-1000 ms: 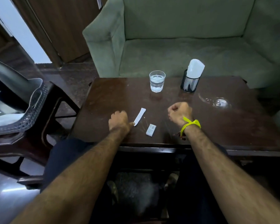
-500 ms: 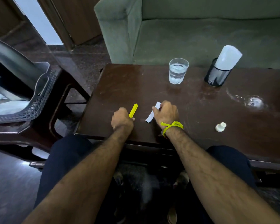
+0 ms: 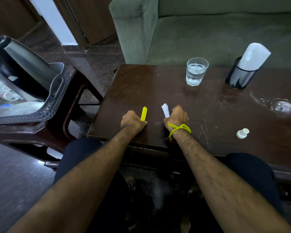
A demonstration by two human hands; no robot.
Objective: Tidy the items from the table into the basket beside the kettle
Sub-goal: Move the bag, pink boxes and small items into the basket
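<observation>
Both fists (image 3: 133, 121) closed on sachets (image 3: 143, 113)

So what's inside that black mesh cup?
A white roll sticks out the top of the cup, leaning right. Its lower end, and anything else inside, is hidden by the mesh.

The kettle (image 3: 22, 59) and basket (image 3: 45, 108) were cut off by the left edge. The fists hid the lower ends of the yellow strip (image 3: 143, 113) and white slips (image 3: 165, 110). The basket's contents were too blurred to tell.

Yellow strip (image 3: 143, 113) and white strip (image 3: 165, 110) stand upright in fists; white knob (image 3: 242, 133) lies aside.
</observation>
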